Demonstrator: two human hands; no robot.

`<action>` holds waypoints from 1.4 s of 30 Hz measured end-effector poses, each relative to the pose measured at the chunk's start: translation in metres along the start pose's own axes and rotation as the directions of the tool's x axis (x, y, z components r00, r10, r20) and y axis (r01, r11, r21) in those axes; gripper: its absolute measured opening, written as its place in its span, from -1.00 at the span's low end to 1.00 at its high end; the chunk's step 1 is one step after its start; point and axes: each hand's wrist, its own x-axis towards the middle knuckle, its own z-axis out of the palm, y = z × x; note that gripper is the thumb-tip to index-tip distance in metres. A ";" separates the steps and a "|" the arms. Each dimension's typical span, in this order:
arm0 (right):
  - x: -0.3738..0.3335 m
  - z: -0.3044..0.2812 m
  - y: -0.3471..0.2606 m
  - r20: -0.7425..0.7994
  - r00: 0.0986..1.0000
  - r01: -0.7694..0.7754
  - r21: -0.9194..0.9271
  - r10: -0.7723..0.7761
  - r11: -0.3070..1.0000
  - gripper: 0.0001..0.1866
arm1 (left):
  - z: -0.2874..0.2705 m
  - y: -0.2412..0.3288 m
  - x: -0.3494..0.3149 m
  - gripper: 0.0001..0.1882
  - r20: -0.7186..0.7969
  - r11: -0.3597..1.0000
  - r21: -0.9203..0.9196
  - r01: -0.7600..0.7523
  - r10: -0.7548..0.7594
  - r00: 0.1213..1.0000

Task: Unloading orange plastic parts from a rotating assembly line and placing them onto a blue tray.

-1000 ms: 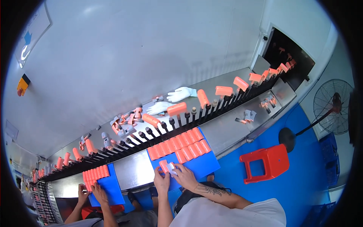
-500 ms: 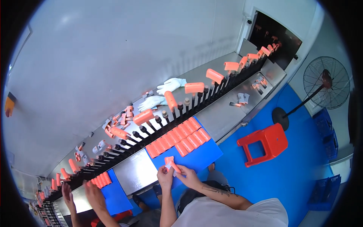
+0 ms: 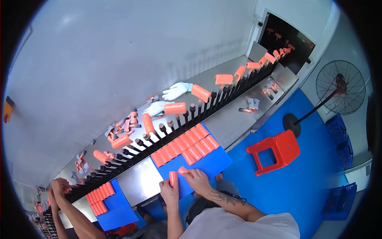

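Observation:
My left hand [image 3: 170, 192] is closed on an orange plastic shell [image 3: 173, 178], held upright at the near edge of the blue mat [image 3: 214, 162]. A second orange shell [image 3: 182, 170] sticks out from the fingers of my right hand [image 3: 197, 181], just to the right and apart from the first. Just beyond my hands, rows of similar orange shells [image 3: 194, 140] lie side by side on the mat. Past them runs a slanting line of black posts, some carrying orange shells [image 3: 175, 108] on top.
A co-worker's hands [image 3: 59, 190] reach to the line at the left, beside another blue mat [image 3: 119, 213] with orange shells. White gloves [image 3: 176, 91] and loose grey-orange pieces [image 3: 128, 124] lie behind the posts. A red stool [image 3: 292, 145] and a standing fan [image 3: 340, 83] are at the right.
My hands have moved apart, each now with an orange shell. The shells on the posts have shifted down-left along the line. The co-worker's hands have moved left, and more shells lie on that mat.

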 end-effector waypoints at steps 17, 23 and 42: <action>0.047 -0.059 0.087 0.098 0.964 0.251 -0.012 -0.249 0.968 -0.65 | 0.067 0.069 0.006 -0.51 0.066 0.905 -0.426 0.016 0.014 0.998; 0.064 -0.115 0.140 -0.006 1.000 0.015 0.294 -0.014 0.956 -0.60 | 0.065 0.089 -0.014 -0.37 -0.071 0.918 -0.396 0.014 -0.046 0.996; 0.257 -0.232 0.093 0.150 0.978 0.151 -0.032 -0.145 0.988 -0.82 | -0.080 0.285 0.129 -0.76 -0.013 0.749 0.551 -0.367 0.448 0.894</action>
